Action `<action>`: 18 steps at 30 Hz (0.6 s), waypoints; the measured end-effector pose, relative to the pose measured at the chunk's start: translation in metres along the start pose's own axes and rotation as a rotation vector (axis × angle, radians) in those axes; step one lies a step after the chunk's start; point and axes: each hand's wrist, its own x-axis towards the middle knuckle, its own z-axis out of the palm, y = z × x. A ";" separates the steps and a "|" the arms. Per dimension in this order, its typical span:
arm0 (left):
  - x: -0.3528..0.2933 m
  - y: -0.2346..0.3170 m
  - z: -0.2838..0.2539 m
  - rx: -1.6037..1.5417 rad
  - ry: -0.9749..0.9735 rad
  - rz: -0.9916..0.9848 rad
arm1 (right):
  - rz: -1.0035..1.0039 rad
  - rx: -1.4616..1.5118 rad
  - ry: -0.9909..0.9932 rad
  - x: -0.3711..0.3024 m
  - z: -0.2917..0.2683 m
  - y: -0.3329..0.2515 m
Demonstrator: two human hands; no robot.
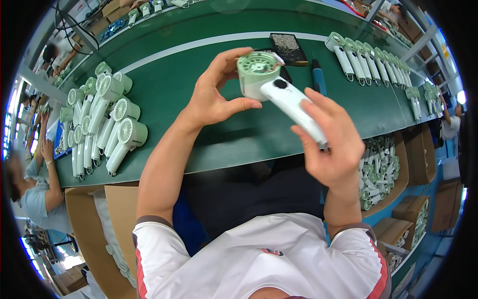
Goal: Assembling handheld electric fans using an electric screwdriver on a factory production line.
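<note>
Above the green bench [209,89], mid-air, both hands hold one handheld fan [279,87]: pale green round head w/ grille, white handle w/ a dark button. Left hand [216,94] is closed on the fan head, fingers curled over the top rim, thumb pressing the lower side. Right hand [331,139] is clamped round the white handle, fingers wrapped over it, handle end hidden in the palm. Fan is tilted, head up-left, handle running down-right, well clear of the bench surface.

Behind the fan on the bench: black tray [289,47] w/ small pale bits inside, prob. screws but too small to tell. Just beside it to the right lies a blue-handled screwdriver [318,77], partly hidden by the right hand's fingers.

Left part of the bench: a pile of finished fans [107,119], same green/white type, lying close together, handles pointing toward the near edge. Far right: a row of fans [373,62] laid side by side. Below the bench edge on the right, a cardboard box [381,172] filled w/ more fans. Another person [37,184] sits at far left.
</note>
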 end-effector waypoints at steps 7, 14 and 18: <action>0.002 -0.005 0.011 0.062 0.125 0.102 | -0.329 -0.223 -0.021 -0.010 0.045 -0.044; 0.004 -0.007 0.008 0.055 0.140 0.154 | -0.311 -0.245 0.048 -0.017 0.056 -0.038; -0.003 -0.012 0.017 0.107 0.230 0.006 | -0.303 -0.260 0.069 -0.020 0.049 -0.026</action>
